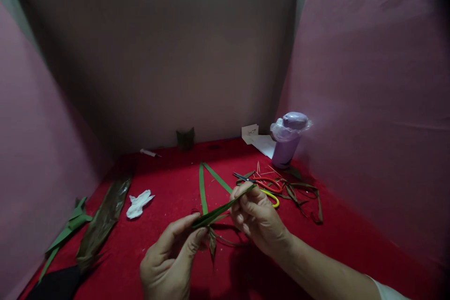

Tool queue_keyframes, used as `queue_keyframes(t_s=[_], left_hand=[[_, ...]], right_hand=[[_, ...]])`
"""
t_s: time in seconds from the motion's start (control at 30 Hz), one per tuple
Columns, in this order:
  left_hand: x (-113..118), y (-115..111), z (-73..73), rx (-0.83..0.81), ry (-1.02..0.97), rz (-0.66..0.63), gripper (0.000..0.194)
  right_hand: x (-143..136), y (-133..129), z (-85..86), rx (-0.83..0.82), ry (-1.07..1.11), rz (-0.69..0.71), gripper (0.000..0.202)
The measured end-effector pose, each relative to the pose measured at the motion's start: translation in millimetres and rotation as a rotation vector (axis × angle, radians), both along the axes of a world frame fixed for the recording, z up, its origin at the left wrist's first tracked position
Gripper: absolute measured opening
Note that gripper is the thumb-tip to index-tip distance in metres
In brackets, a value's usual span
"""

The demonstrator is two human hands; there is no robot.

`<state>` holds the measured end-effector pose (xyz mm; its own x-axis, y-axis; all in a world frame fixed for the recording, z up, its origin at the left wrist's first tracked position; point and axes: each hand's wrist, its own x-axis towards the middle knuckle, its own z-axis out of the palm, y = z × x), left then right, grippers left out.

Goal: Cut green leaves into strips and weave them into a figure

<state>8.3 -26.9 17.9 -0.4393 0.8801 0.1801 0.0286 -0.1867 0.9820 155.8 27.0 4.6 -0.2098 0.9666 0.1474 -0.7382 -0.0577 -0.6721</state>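
Observation:
A long green leaf strip [220, 209] is stretched between my two hands above the red cloth. My left hand [176, 253] pinches its lower left end between thumb and fingers. Higher up and to the right, my right hand [258, 218] pinches the other end. Beyond the hands, a folded green strip [203, 187] forms a narrow upside-down V on the cloth. Below the held leaf hangs a brownish, dry leaf tip [212, 246]. Scissors [269, 183] with red and yellow handles lie just behind my right hand, which partly hides them.
A purple container [285, 150] topped with clear plastic stands at the back right, near white papers [263, 144], toothpicks and dry strips [298, 197]. At left lie white tissue [138, 204], a brown leaf bundle [105, 215] and green leaves [68, 229]. Walls enclose the red cloth [161, 176].

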Motion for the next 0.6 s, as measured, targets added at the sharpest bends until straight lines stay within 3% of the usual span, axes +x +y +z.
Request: queue_keyframes(t_s=[0.17, 0.6], left_hand=[[-3.0, 3.8, 3.8, -0.008, -0.073, -0.115, 0.031], [-0.4, 7.4, 4.0, -0.038, -0.098, -0.167, 0.02]], right_hand=[[-2.5, 0.6, -1.9, -0.125, -0.011, -0.02, 0.023], [-2.7, 0.6, -1.6, -0.202, -0.03, -0.02, 0.029]])
